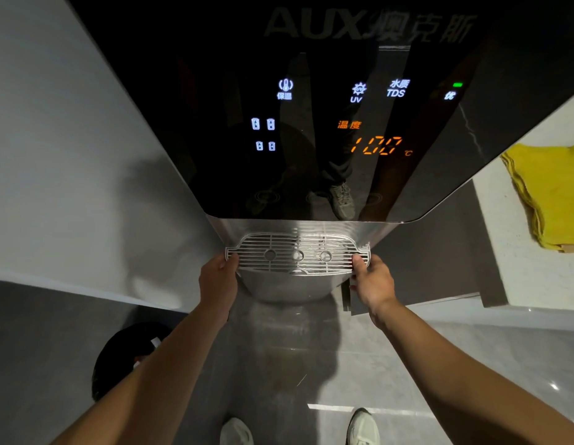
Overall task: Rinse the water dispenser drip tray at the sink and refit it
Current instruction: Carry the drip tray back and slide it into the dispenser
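The silver drip tray (279,263), a slotted grille with three round marks over a curved basin, sits at the foot of the black-fronted water dispenser (311,139). My left hand (219,277) grips the tray's left end, thumb on the grille. At the tray's right end my right hand (372,281) holds on the same way. The tray's back edge lies against the dispenser's brushed metal recess. The lit panel reads 100 °C.
A white counter (516,268) stands to the right with a folded yellow cloth (549,197) on it. A white wall runs along the left. On the grey floor at lower left is a dark round bin (125,354). My shoes show at the bottom.
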The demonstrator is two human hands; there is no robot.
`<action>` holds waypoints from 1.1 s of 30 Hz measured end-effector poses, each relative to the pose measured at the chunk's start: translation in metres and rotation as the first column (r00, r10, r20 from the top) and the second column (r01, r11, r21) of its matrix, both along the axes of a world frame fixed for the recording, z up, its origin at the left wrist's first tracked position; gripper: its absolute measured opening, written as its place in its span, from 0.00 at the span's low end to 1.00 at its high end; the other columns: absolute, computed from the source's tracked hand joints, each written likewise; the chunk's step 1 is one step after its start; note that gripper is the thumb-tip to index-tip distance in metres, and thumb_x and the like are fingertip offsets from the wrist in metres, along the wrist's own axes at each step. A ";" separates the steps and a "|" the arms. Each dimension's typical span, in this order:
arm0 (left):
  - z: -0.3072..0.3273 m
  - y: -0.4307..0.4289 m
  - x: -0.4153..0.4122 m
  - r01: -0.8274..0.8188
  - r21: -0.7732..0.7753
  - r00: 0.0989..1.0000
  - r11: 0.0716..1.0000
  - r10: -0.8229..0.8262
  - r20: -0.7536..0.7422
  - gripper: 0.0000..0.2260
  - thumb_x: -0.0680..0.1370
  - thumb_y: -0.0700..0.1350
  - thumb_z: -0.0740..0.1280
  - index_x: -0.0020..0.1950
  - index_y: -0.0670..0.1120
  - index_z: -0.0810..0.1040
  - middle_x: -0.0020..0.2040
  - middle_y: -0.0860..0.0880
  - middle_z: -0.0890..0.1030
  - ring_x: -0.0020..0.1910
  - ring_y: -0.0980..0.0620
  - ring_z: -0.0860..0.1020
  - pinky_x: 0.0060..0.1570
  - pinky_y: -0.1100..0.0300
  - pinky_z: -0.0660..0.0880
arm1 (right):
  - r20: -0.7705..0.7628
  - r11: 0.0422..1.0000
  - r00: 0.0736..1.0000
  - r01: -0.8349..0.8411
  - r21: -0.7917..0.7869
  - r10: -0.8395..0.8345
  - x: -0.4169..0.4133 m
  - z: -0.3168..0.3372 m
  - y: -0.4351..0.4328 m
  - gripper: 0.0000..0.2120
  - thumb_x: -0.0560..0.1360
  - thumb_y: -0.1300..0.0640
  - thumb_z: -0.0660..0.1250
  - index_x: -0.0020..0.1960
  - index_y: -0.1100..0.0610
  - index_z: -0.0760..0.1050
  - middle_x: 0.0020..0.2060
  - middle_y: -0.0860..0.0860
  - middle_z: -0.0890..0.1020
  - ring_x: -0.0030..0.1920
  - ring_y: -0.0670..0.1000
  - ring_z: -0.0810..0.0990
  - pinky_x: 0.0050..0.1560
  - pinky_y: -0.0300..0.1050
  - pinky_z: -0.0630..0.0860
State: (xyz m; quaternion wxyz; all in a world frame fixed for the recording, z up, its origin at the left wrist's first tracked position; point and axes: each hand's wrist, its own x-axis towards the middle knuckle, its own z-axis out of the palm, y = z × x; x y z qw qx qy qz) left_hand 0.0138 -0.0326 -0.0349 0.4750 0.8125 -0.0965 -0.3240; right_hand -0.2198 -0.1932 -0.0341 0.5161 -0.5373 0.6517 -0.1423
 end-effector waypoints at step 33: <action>0.288 -0.101 -0.225 0.767 -0.162 0.634 0.621 -0.692 0.347 0.10 0.79 0.44 0.71 0.54 0.61 0.81 0.46 0.56 0.85 0.48 0.56 0.83 0.49 0.61 0.80 | -0.493 0.737 0.803 -0.549 -0.394 0.335 -0.199 0.277 -0.118 0.19 0.79 0.46 0.69 0.67 0.52 0.78 0.60 0.57 0.81 0.61 0.62 0.78 0.59 0.54 0.76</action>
